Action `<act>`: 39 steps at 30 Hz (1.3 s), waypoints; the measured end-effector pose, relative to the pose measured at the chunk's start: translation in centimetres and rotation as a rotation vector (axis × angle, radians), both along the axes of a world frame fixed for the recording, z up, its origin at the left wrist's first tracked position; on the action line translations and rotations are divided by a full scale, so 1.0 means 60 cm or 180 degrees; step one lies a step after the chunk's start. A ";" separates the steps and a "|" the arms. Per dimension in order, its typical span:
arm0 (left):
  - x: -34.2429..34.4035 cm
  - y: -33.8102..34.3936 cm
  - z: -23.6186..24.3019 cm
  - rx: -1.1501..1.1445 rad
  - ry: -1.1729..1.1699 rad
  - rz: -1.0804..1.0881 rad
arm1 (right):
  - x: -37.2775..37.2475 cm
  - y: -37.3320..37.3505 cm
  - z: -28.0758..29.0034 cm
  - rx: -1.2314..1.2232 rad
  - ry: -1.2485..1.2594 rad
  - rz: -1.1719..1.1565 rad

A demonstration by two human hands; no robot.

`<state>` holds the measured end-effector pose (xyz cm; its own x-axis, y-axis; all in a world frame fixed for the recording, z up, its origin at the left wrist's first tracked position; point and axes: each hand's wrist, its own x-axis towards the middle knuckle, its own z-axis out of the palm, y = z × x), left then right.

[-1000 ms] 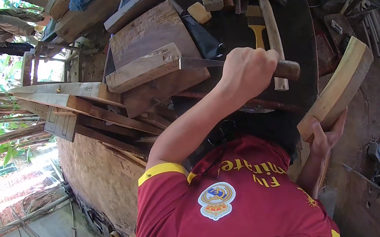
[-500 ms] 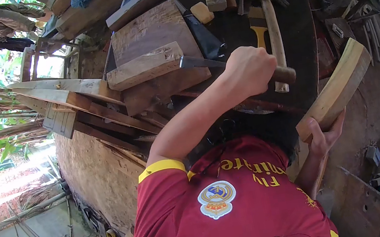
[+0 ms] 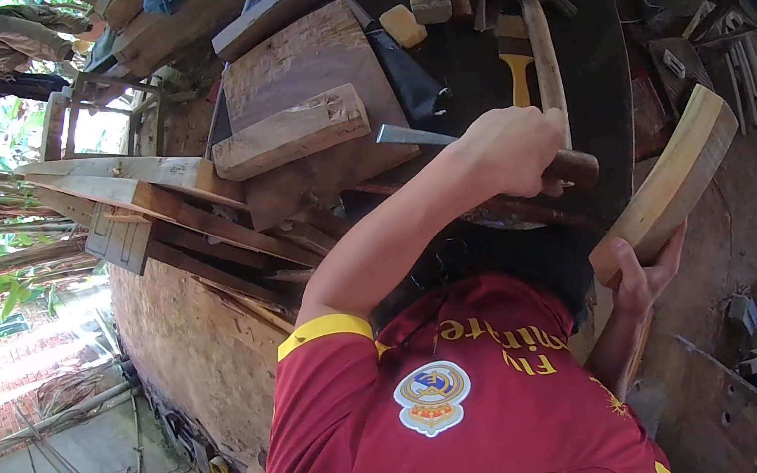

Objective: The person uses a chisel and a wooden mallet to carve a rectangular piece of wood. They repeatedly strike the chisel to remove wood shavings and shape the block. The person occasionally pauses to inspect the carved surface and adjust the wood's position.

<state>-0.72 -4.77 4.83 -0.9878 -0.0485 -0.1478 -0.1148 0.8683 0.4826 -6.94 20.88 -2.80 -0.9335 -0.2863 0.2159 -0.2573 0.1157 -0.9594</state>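
My left hand (image 3: 517, 149) is closed around a chisel (image 3: 418, 135). Its metal blade points left, and the brown wooden handle end sticks out past my fist on the right. The tip is a short way right of a wooden block (image 3: 290, 134) with a chipped face, which lies on a worn board (image 3: 297, 63). Off to the right, my right hand (image 3: 648, 270) grips the lower end of a thick, slightly curved piece of wood (image 3: 672, 180), raised at a slant.
Beyond my left hand lie a hammer (image 3: 544, 55) and a yellow-handled tool (image 3: 518, 78) on the dark tabletop (image 3: 592, 37). A small yellowish block (image 3: 403, 26) and more timber are farther back. Long pointed planks (image 3: 137, 190) jut out at left.
My left hand has drawn the chisel rightward, so its tip has come away from the block's end, and the handle end has dipped slightly. The raised wood in my right hand has barely moved.
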 end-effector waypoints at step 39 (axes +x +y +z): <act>-0.007 -0.016 0.048 -0.0176 -0.0100 0.0427 | -0.001 0.005 -0.023 -0.0046 -0.0162 -0.0211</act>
